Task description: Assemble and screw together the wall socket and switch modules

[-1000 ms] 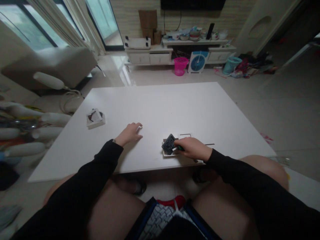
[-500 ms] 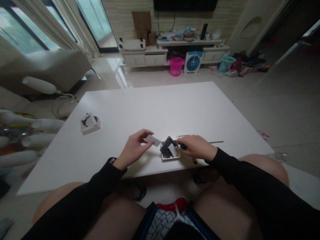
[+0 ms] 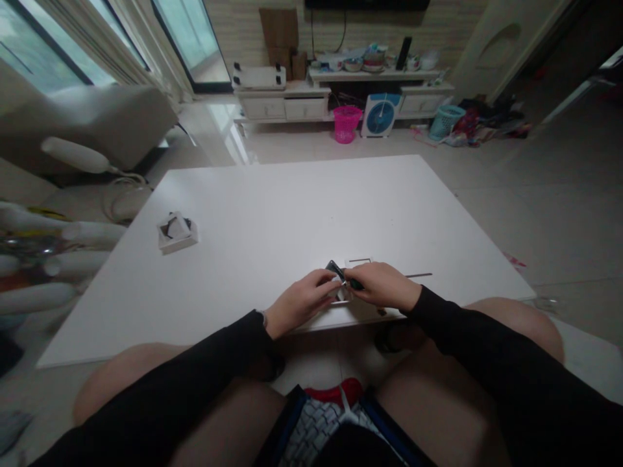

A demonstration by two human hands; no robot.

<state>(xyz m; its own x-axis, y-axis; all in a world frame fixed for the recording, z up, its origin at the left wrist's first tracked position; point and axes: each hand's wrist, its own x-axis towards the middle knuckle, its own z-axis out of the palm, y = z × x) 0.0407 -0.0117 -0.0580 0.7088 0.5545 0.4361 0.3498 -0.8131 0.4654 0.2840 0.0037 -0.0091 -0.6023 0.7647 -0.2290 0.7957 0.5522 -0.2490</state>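
Observation:
My right hand is closed around the dark green handle of a screwdriver, whose thin shaft sticks out to the right. Its fingertips also pinch a dark grey square frame, held tilted above a small white box near the table's front edge. From the left, my left hand meets the frame, thumb and fingers pinched together on a small white plate, mostly hidden by the fingers. Just behind my right hand lies a thin white frame.
A second white box with a white frame and dark parts sits at the left of the white table. A small brass-coloured piece lies by the front edge. My knees are under that edge. White padded rods stand off to the left.
My left hand came in from the left, picked up the white plate and brought it to the dark frame. My right hand has kept hold of the frame and screwdriver, nearly in place.

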